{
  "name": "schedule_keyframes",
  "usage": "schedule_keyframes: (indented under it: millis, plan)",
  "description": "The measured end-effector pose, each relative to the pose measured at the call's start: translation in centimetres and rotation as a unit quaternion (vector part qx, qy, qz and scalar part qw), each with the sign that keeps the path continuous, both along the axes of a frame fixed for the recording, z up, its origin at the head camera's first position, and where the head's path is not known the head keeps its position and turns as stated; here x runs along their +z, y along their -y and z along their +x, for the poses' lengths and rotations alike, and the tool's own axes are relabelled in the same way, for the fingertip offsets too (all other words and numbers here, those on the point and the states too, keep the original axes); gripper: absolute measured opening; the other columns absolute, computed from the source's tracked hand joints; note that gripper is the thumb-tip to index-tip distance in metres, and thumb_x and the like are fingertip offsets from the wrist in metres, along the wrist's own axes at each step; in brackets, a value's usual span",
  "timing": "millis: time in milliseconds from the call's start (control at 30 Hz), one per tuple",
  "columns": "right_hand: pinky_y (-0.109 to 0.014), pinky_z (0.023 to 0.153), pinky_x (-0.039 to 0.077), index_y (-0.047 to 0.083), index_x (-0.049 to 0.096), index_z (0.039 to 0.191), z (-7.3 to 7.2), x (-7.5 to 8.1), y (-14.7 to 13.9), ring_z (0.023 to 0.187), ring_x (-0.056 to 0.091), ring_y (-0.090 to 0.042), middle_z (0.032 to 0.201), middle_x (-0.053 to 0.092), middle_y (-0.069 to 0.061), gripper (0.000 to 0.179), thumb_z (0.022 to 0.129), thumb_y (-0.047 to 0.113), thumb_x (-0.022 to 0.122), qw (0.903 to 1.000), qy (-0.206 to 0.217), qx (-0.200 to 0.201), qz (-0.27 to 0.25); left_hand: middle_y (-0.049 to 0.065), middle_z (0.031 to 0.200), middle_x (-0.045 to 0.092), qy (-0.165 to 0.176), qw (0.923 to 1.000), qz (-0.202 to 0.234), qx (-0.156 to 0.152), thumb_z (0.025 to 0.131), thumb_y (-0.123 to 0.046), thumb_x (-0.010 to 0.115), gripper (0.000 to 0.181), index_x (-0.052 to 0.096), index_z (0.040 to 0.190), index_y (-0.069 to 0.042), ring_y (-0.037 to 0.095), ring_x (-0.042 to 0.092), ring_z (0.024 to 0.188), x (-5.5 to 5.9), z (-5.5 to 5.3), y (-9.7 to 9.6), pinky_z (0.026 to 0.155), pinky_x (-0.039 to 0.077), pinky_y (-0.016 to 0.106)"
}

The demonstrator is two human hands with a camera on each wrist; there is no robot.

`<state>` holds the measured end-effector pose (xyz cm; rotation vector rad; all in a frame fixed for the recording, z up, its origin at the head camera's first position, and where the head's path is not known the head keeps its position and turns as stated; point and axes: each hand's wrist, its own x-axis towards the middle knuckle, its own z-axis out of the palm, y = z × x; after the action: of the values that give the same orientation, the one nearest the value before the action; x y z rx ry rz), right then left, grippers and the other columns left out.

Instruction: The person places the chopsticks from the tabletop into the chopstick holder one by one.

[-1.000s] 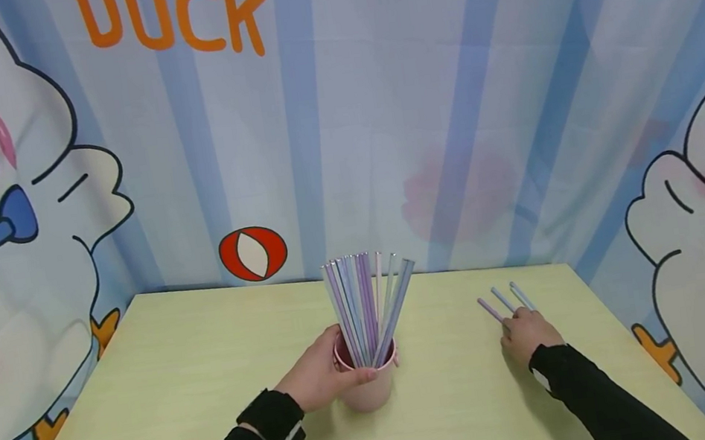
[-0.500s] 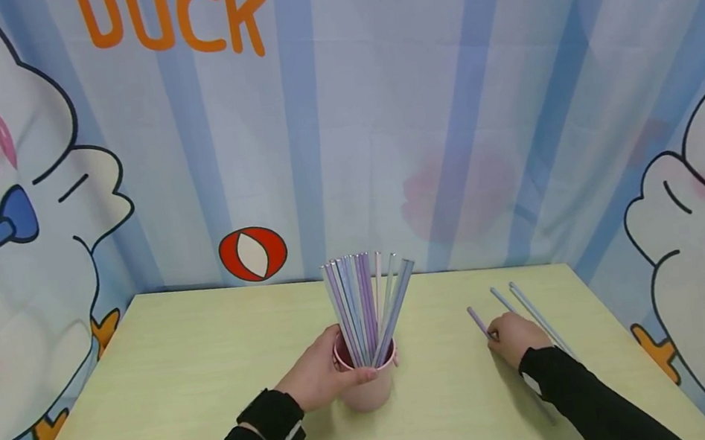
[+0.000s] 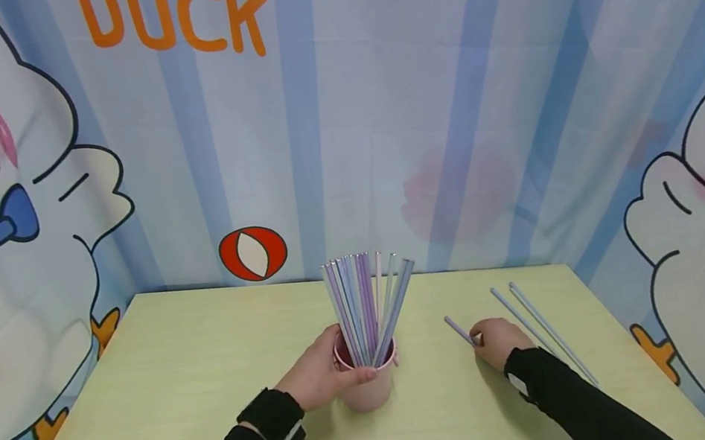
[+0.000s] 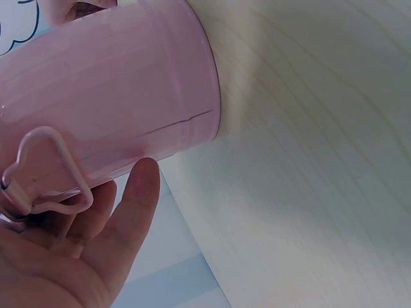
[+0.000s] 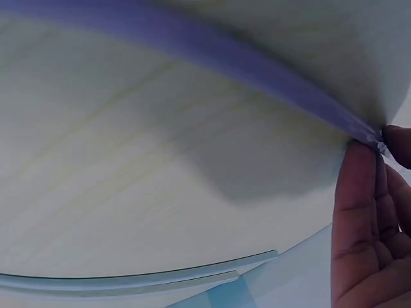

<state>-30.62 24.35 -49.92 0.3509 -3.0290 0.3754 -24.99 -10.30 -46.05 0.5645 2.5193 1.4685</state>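
Note:
A pink cup (image 3: 368, 391) with small heart-shaped wire handles stands upright on the table, holding several purple, blue and clear straws (image 3: 365, 308). My left hand (image 3: 323, 374) grips it around the left side, thumb across the front near the rim. In the left wrist view, fingers (image 4: 128, 218) lie along the cup wall (image 4: 115, 96). To the right of the cup, my right hand (image 3: 501, 342) pinches a purple straw (image 3: 458, 328) between thumb and fingertips. The right wrist view shows that straw (image 5: 257, 70) running from the pinch across the frame, above the tabletop.
Two light-blue straws (image 3: 554, 331) lie side by side on the pale wooden table (image 3: 210, 360), right of my right hand. A duck-print curtain (image 3: 351, 115) hangs behind the table's far edge and along its sides.
My right hand has moved left with the purple straw, away from the two blue straws, which now show more fully. The left hand and the cup have stayed in place.

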Motion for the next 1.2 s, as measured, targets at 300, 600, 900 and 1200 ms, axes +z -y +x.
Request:
schedule_keyframes:
  millis: [300,600,900,1200]
  plan:
    - [-0.035,0.059,0.046,0.003,0.067,0.115,0.6,2.9,1.9,0.063,0.051,-0.018,0.077,0.059,-0.004,0.032,0.083,0.005,0.068,0.998,0.025,0.001,-0.058,0.005,0.144,0.047,0.001,1.0,-0.001,0.002,0.073,-0.053,0.079,0.096,0.033,0.148,-0.017,0.024,0.05,0.126,0.2,0.2,-0.1,0.108,0.039,0.052]
    - [-0.032,0.057,0.047,0.002,0.053,0.126,1.4,6.6,3.6,0.064,0.056,-0.017,0.083,0.057,-0.007,0.038,0.088,0.005,0.06,0.979,0.025,0.026,-0.2,0.003,0.142,0.048,0.002,1.0,0.004,0.001,0.073,-0.051,0.079,0.093,0.034,0.147,-0.018,0.024,0.05,0.126,0.2,0.1,-0.1,0.107,0.039,0.052]
    - [-0.036,0.063,0.061,0.0,0.047,0.128,1.9,9.6,5.3,0.073,0.062,-0.022,0.09,0.057,-0.014,0.04,0.09,0.003,0.059,0.947,-0.009,0.044,-0.318,0.005,0.14,0.05,-0.002,1.0,-0.002,0.003,0.074,-0.047,0.08,0.089,0.036,0.145,-0.015,0.025,0.052,0.123,0.3,0.3,-0.1,0.106,0.041,0.052]
    - [-0.034,0.067,0.061,-0.001,0.04,0.133,2.3,12.7,6.0,0.079,0.061,-0.027,0.096,0.055,-0.017,0.042,0.094,0.003,0.055,0.9141,-0.026,0.053,-0.401,0.005,0.141,0.049,-0.001,1.0,0.006,-0.002,0.075,-0.048,0.079,0.09,0.035,0.146,-0.015,0.025,0.051,0.124,0.2,0.2,0.0,0.107,0.04,0.053]
